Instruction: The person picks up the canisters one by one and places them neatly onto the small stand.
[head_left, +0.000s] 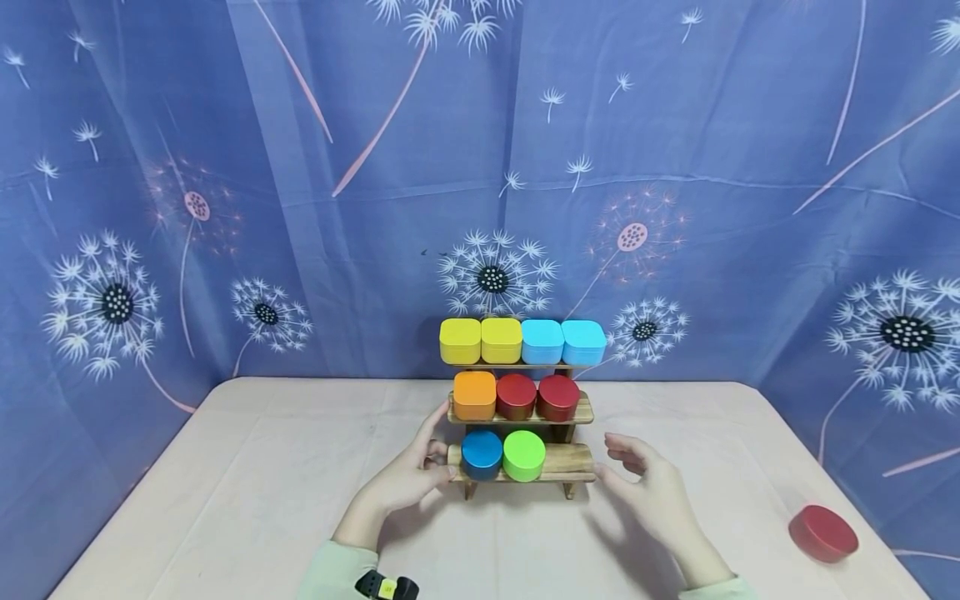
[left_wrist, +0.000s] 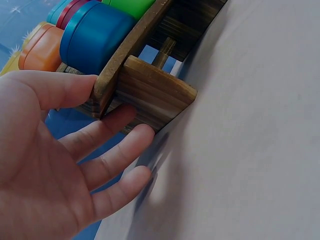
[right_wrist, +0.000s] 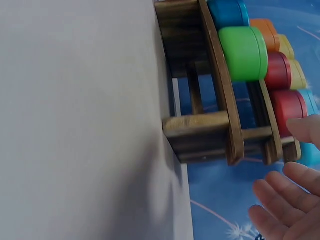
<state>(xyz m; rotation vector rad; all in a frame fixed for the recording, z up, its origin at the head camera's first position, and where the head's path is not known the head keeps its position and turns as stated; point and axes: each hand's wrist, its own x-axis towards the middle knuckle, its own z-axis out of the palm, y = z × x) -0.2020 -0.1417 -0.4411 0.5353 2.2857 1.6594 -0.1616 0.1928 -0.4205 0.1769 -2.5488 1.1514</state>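
Observation:
A three-tier wooden stand [head_left: 572, 463] holds small coloured tins. On its top tier are two yellow tins [head_left: 501, 342] and two light-blue tins [head_left: 583, 343]. The middle tier bears an orange tin [head_left: 475, 397] and two dark-red round tins [head_left: 558, 398]. Below them sit a blue round tin [head_left: 482, 456] and a green round tin [head_left: 523, 457], with bare shelf to their right. My left hand [head_left: 408, 473] is at the stand's left side, its thumb [left_wrist: 75, 89] against the lower shelf's end and its fingers loosely spread. Beside the right end, my right hand [head_left: 651, 487] holds nothing, fingers apart.
Another dark-red round tin [head_left: 822, 533] lies on the pale tabletop [head_left: 300, 483] near its right edge. Behind the stand hangs a blue curtain [head_left: 420, 250] with dandelion prints, which also runs along both sides of the table.

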